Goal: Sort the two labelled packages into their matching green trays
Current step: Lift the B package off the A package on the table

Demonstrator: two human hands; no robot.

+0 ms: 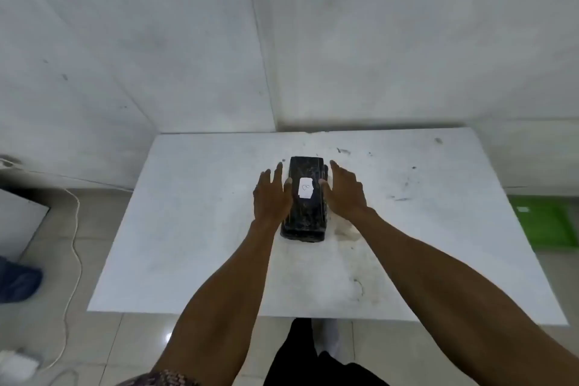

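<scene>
One black wrapped package [305,219] lies lengthwise on the white table [188,229], near the middle. A white paper label [305,187] with a handwritten mark sits on its top face. My left hand [272,197] presses flat against the package's left side, thumb resting on top beside the label. On the other side my right hand [344,191] presses against it, thumb on the top edge. The package rests on the table, clasped between both hands. A green tray [545,222] with a small white label lies on the floor, right of the table. I see only this package and this tray.
White walls meet in a corner just behind the table. A white cable [73,247] runs over the tiled floor at the left to a white adapter [17,365]. A blue object [18,282] lies at the left edge. My dark trouser leg [300,354] shows below the table's front edge.
</scene>
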